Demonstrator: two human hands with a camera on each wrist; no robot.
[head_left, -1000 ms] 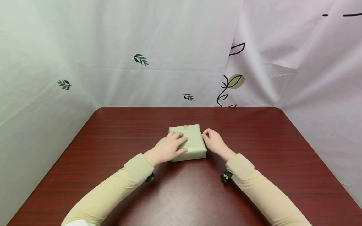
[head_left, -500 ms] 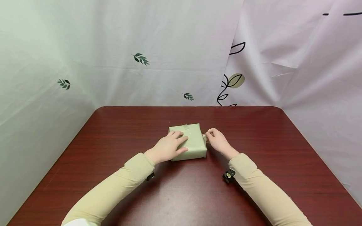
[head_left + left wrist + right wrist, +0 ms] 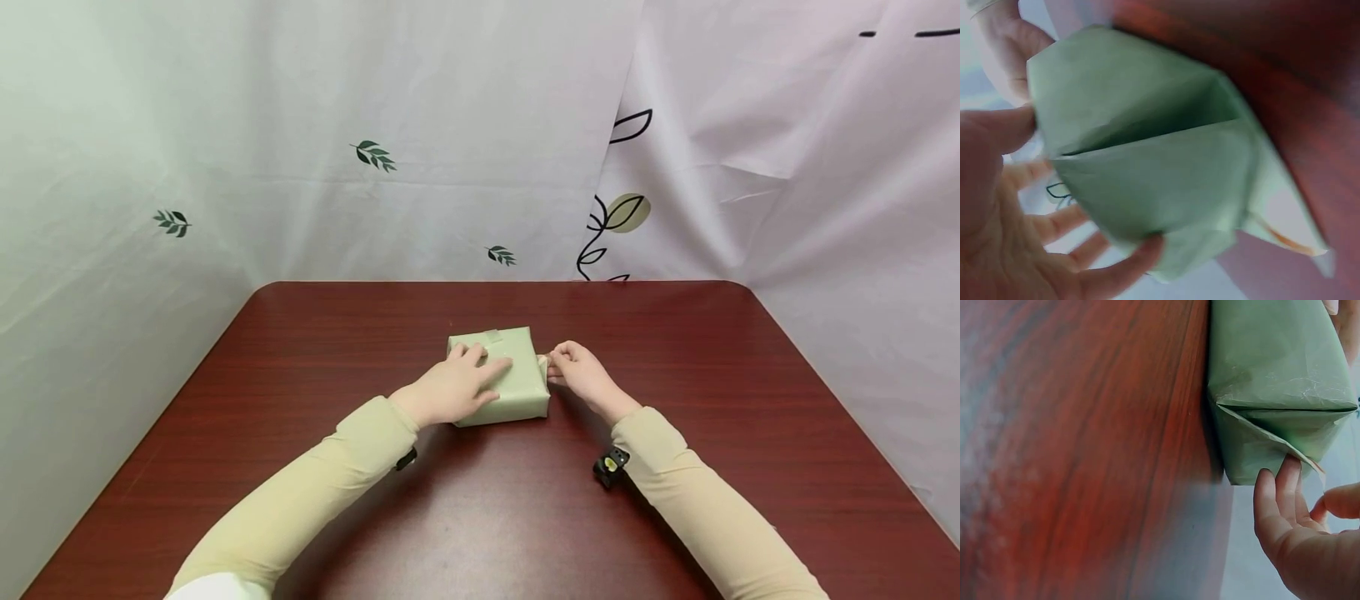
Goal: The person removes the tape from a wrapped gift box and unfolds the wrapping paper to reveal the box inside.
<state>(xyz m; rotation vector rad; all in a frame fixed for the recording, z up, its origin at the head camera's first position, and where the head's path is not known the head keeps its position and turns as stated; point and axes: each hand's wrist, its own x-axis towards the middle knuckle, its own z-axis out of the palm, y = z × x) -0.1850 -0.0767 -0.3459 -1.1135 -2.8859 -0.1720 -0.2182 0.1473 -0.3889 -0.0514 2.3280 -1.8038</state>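
Note:
A box wrapped in pale green paper lies on the table, a strip of tape on its top near the far edge. My left hand rests on the top with its fingers spread. At the box's right end, my right hand pinches the tip of a paper flap, which stands out from the end; fingertips touch its underside in the right wrist view. The left wrist view shows the opposite end, where folded paper gapes and a loose flap with an orange-brown edge sticks out.
A dark red wooden table with rounded far corners carries the box. White curtains with leaf prints hang behind and along both sides. Small black devices, one of them a wrist camera, are strapped under both sleeves.
My right hand has drawn a little to the right, and the flap at the box's right end now stands out. My left hand has shifted slightly to the right on the top.

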